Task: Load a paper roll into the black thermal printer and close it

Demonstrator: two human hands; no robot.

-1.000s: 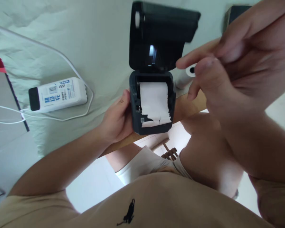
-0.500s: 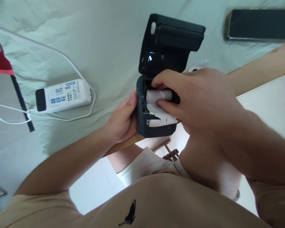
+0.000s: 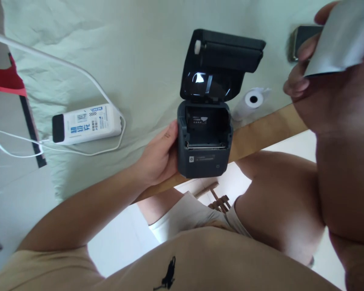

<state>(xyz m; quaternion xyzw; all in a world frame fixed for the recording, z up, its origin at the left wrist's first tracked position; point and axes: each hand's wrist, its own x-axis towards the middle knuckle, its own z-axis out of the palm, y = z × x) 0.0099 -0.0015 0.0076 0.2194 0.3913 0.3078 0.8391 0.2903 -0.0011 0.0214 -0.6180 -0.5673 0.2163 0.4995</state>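
Observation:
My left hand (image 3: pixel 160 155) is closed around the left side of a dark portable receipt printer (image 3: pixel 204 159). The printer's lid (image 3: pixel 223 52) stands raised, and the paper bay (image 3: pixel 208 123) under it holds no roll. At the upper right, my right hand (image 3: pixel 305 68) grips a roll of white paper (image 3: pixel 339 38), close to the camera and partly cut off by the frame. A second white paper roll (image 3: pixel 241 107) lies on the cloth just right of the printer, its dark core hole facing me.
A white power bank (image 3: pixel 91 124) with a white cable (image 3: pixel 79 70) looped round it lies on the pale green cloth (image 3: pixel 139 48) at left. A phone (image 3: pixel 300 36) is partly hidden behind my right hand. The wooden edge (image 3: pixel 267 131) runs beneath the printer.
My right hand has lifted the paper roll out of the printer and carried it to the upper right. The bay and the second roll are now exposed. My left hand keeps its hold.

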